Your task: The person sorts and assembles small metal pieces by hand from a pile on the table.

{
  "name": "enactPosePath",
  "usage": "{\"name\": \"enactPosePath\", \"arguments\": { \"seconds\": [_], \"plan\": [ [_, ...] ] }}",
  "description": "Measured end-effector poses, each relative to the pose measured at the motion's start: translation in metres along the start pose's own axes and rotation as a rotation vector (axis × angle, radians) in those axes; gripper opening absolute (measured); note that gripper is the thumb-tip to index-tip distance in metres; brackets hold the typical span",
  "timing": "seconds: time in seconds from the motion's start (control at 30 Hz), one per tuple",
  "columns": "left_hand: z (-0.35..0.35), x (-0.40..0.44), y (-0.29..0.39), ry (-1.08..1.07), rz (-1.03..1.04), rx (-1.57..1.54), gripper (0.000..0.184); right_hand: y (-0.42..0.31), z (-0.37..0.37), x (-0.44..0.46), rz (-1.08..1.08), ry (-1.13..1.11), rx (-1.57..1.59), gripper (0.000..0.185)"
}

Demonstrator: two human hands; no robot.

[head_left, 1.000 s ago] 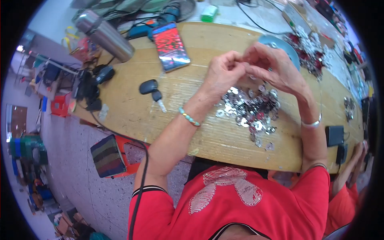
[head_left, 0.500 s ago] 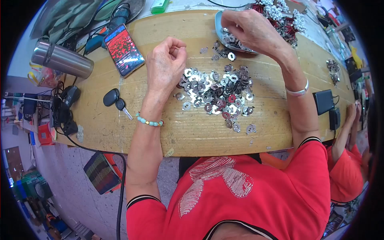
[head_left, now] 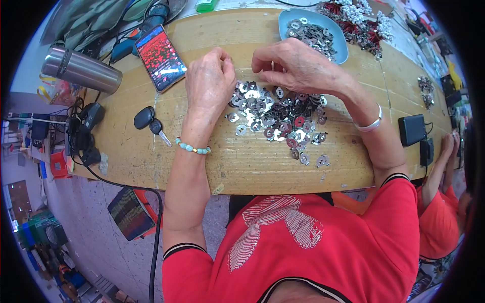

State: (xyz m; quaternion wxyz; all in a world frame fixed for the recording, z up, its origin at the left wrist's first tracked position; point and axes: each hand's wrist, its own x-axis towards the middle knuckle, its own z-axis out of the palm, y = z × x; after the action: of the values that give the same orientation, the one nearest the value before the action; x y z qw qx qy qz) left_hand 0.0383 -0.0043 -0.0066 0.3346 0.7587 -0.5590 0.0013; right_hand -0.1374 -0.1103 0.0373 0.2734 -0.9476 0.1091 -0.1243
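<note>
My left hand (head_left: 209,81) is closed in a loose fist above the cardboard, just beyond the upper left edge of a pile of small round metal snap fasteners (head_left: 283,113). Whatever its fingertips hold is hidden. My right hand (head_left: 300,68) hovers over the far side of the pile, its thumb and fingers curled toward each other; I cannot make out what is between them. Behind that hand stands a light blue tray (head_left: 345,50) holding many similar metal pieces (head_left: 313,35). A red piece (head_left: 299,121) shows among the silver ones in the pile.
On the left are a lit phone (head_left: 160,58), a key with a black fob (head_left: 156,125), a black case (head_left: 144,118) and a steel flask (head_left: 83,69). White-and-red beaded bunches (head_left: 366,25) lie beyond the tray. Black boxes (head_left: 412,130) sit right, near another person's hands (head_left: 449,145).
My right hand has come out of the tray and moved left and nearer, over the pile's far edge. My left hand stays closed in nearly the same place.
</note>
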Motion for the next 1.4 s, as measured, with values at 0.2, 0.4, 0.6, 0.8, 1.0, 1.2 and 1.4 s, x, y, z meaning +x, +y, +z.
{"name": "enactPosePath", "arguments": {
  "seconds": [0.2, 0.4, 0.6, 0.8, 1.0, 1.2, 1.4],
  "plan": [
    [0.004, -0.001, 0.001, -0.072, -0.026, -0.227, 0.016, 0.002, 0.016, -0.001, 0.012, -0.006, -0.007, 0.017],
    [0.010, -0.001, 0.004, -0.071, -0.098, -0.486, 0.014, 0.003, 0.017, 0.001, 0.037, -0.084, -0.042, 0.014],
    [0.005, 0.000, 0.005, -0.090, -0.095, -0.439, 0.015, 0.001, 0.003, 0.000, 0.015, -0.085, 0.007, 0.014],
    [-0.006, 0.000, 0.007, -0.255, 0.028, -0.300, 0.017, -0.001, -0.028, -0.002, 0.042, 0.015, -0.055, 0.018],
    [-0.009, -0.001, 0.007, -0.348, 0.128, -0.291, 0.016, 0.019, -0.052, -0.007, 0.139, 0.071, -0.192, 0.018],
    [-0.008, -0.002, 0.009, -0.359, 0.128, -0.331, 0.017, 0.019, -0.066, -0.011, 0.209, 0.037, -0.437, 0.014],
    [-0.006, 0.000, 0.005, -0.417, 0.048, -0.372, 0.020, 0.016, -0.046, -0.009, 0.070, 0.126, -0.302, 0.015]
  ]
}}
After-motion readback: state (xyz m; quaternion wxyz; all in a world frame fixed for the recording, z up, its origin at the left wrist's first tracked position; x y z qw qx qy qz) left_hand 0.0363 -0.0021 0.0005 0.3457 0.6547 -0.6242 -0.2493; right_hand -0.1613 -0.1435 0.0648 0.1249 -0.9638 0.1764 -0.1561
